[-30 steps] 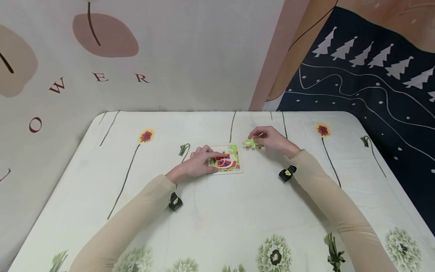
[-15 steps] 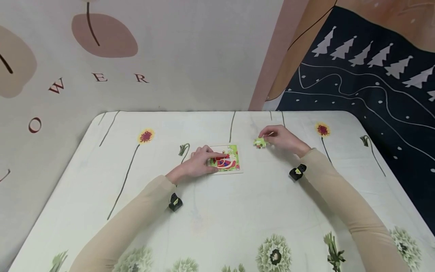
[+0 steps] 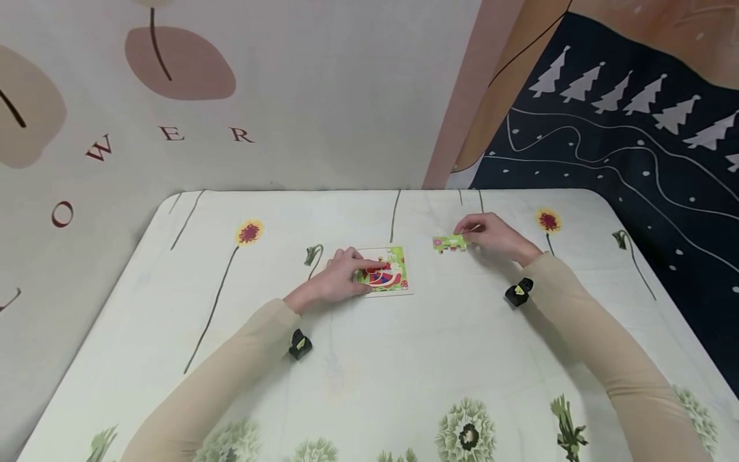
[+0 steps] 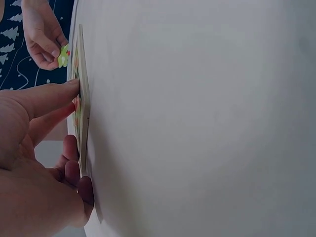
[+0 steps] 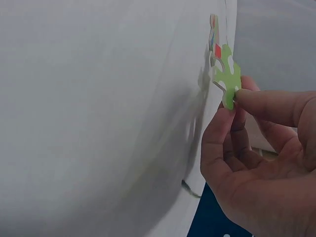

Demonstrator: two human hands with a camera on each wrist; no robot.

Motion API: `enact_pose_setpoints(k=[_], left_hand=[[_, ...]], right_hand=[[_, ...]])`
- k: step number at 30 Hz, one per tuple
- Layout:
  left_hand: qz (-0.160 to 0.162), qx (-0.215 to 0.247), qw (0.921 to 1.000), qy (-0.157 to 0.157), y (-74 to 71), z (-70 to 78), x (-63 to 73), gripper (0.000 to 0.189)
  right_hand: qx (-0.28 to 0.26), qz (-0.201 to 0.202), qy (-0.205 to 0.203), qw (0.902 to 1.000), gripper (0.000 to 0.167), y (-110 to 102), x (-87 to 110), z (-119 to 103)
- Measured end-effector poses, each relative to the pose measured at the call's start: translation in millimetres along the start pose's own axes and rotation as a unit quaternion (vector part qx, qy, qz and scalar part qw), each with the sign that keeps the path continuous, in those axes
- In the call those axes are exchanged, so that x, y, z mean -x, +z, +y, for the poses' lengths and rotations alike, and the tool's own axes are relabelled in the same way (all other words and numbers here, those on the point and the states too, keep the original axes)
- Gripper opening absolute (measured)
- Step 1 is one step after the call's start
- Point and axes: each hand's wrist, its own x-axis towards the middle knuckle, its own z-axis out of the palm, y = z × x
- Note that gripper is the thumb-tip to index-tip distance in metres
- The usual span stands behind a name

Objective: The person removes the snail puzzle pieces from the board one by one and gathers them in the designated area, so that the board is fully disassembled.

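In the head view a small square puzzle board with a red and blue picture on green lies flat on the table. My left hand rests on its left part, with index finger and thumb stretched over the picture. The left wrist view shows the board edge-on, the other fingers bent at its end. To the right of the board, my right hand pinches a green puzzle piece between thumb and fingers. Close up, that puzzle piece has white markings; a coloured shape beyond it is unclear.
A white flower-printed cloth covers the table. Behind it hangs a pale printed curtain. Dark fabric with white trees hangs at the right. A small black wrist camera sits at the right cuff, another at the left.
My right hand has drifted to the right, carrying the puzzle piece away from the board. The piece has turned and shows a longer side. My left hand stays on the board.
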Motion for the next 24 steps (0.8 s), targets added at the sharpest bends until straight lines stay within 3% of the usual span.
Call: enact_pose_setpoints(k=[16, 24], left_hand=[[0.007, 0.018, 0.9997, 0.013, -1.8, 5.3, -3.6, 0.051], [0.007, 0.017, 0.9998, 0.007, -0.5, 5.8, -6.5, 0.05]], right_hand=[[0.008, -0.007, 0.016, 0.9998, 0.025, -1.5, -5.3, 7.6], [0.026, -0.008, -0.002, 0.9996, 0.024, 0.5, -9.9, 8.0]])
